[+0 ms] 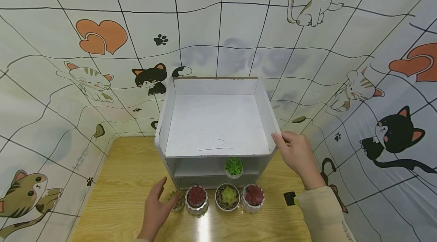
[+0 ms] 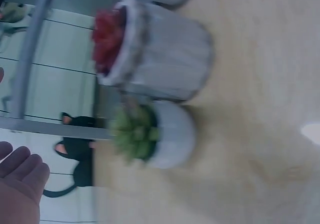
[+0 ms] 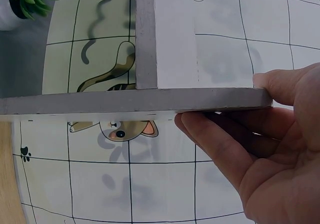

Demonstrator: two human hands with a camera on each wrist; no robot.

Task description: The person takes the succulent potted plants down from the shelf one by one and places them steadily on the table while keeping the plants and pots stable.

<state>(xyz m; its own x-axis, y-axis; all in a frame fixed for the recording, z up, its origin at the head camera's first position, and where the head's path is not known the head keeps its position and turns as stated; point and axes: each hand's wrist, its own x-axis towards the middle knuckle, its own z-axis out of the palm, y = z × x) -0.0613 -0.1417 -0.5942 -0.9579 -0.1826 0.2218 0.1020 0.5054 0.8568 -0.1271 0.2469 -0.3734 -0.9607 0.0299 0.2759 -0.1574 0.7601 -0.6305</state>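
A white two-tier shelf [image 1: 218, 124] stands on the wooden table. My right hand [image 1: 297, 154] pinches the front edge of its right side panel, thumb on the inner face and fingers outside, as the right wrist view shows on the panel [image 3: 210, 100]. Left of the shelf's front, my left hand [image 1: 157, 208] is held with fingers extended, holding nothing. Nearest to it is a small potted green succulent [image 2: 137, 134], partly hidden by the thumb in the head view. Beside that stands a red succulent in a ribbed white pot [image 1: 197, 198].
Farther right along the shelf's front are a yellow-green potted plant [image 1: 227, 197] and another red succulent [image 1: 253, 196]. A bright green succulent [image 1: 233, 167] sits on the lower tier. Cat-patterned cloth walls [image 1: 205, 29] rise behind and beside the table [image 1: 116, 189].
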